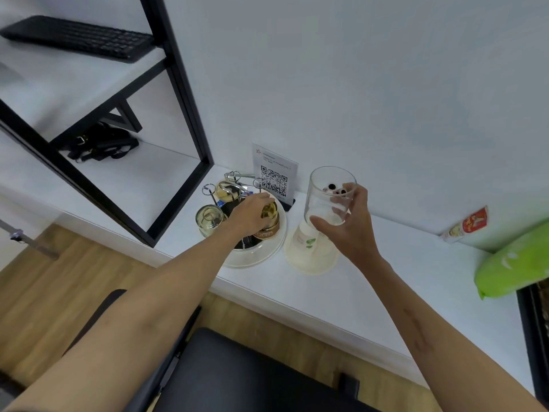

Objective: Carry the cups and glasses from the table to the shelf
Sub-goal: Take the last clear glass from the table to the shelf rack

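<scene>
- Head view is showing the right hand (pixel 349 230) gripping a clear glass (pixel 328 191), thumb on the near side and fingers curled round the far side, holding it lifted above the white table (pixel 401 281).
- Just below that glass, a small bottle (pixel 306 237) is standing on a pale round dish (pixel 309 263).
- The left hand (pixel 252 217) is closing its fingers over a yellowish upturned glass (pixel 271 214) hanging on a wire rack (pixel 234 178) that is sitting in a white tray (pixel 261 254).
- Two more glasses (pixel 209 218) are hanging on the same rack, on its left and far sides.
- A QR-code card (pixel 274 173) is standing just behind the rack against the wall.
- The black-framed shelf (pixel 124 185) is standing left of the tray, with a dark bag (pixel 102 142) lying on one level and a keyboard (pixel 80 37) on the level above.
</scene>
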